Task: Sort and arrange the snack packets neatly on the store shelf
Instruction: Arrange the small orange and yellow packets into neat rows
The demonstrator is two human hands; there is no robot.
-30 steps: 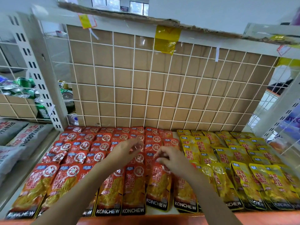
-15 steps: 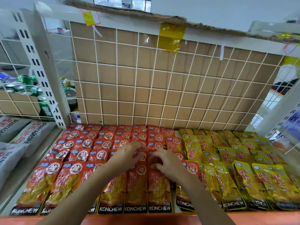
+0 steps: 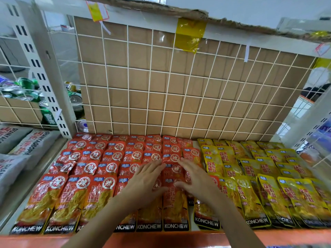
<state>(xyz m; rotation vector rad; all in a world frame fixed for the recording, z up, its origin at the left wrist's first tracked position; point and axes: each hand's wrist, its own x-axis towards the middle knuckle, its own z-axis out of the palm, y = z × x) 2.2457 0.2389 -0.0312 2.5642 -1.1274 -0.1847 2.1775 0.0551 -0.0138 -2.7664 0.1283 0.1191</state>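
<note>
Snack packets are laid flat across the shelf in the lower half of the frame, overlapped in columns that run from the front lip back to the wire grid. Sorting by colour is judged nearly finished: red packets are gathered at lower left and centre, yellow packets at lower right. What is left appears to be tidying. The red columns at far left are skewed, and at the seam between the 2 blocks 1 reddish packet lies against the yellow block with a bare strip of shelf on its left.

Both hands are laid on the red packets at lower centre. The left hand is pressed flat, its fingers straight and close together. The right hand is likewise flat, its fingers straight and slightly spread, thumb out. Nothing is gripped by either, and 1 red column is framed between them.
</note>
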